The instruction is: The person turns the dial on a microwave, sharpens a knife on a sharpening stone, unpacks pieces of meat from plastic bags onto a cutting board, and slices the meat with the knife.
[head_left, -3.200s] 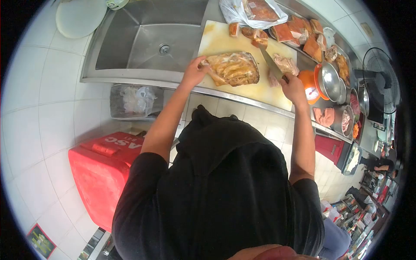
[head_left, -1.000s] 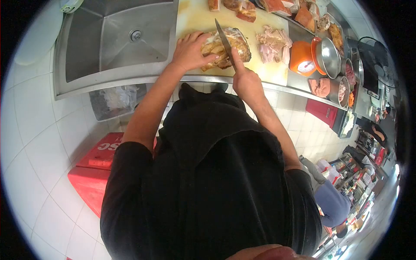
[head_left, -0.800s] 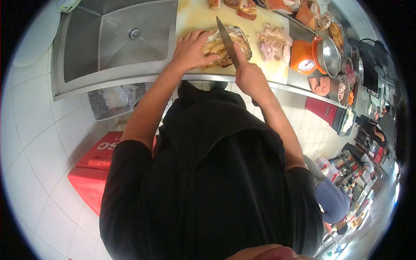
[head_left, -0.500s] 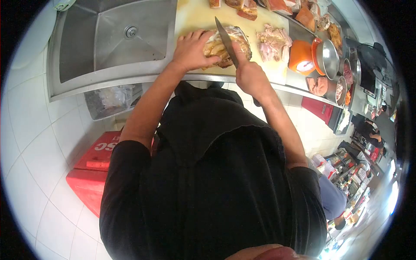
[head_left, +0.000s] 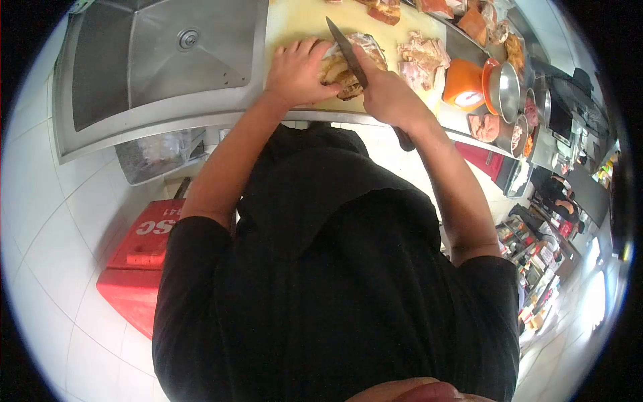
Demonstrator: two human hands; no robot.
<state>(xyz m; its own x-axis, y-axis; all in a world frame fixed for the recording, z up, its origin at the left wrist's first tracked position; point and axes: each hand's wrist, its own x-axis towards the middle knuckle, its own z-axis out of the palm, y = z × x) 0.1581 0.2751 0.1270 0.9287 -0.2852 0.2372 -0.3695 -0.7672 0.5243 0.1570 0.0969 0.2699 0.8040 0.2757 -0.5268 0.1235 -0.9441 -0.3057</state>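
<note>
On the pale yellow cutting board (head_left: 288, 20) lies a large browned piece of meat (head_left: 341, 74). My left hand (head_left: 300, 75) rests on its left side, fingers spread over the top and thumb on the near part. A long knife (head_left: 344, 48) is held in my right hand (head_left: 392, 97), its blade slanting up and left across the meat and its tip beyond the far edge. The end of the handle shows below my right wrist. Pale shredded meat (head_left: 423, 59) sits to the right on the same board.
A steel sink (head_left: 167, 80) is at the left. An orange scale (head_left: 463, 84) with a metal bowl (head_left: 504, 87) stands right of the board. Meat chunks (head_left: 472, 27) lie at the back right. Below are a red box (head_left: 137, 248) and a plastic bin (head_left: 144, 157). People are at far right.
The knife has come across from the board's right onto the meat. My left hand has shifted from its left end to lying over it. Lately, both hands hold nearly the same pose as the view shifts.
</note>
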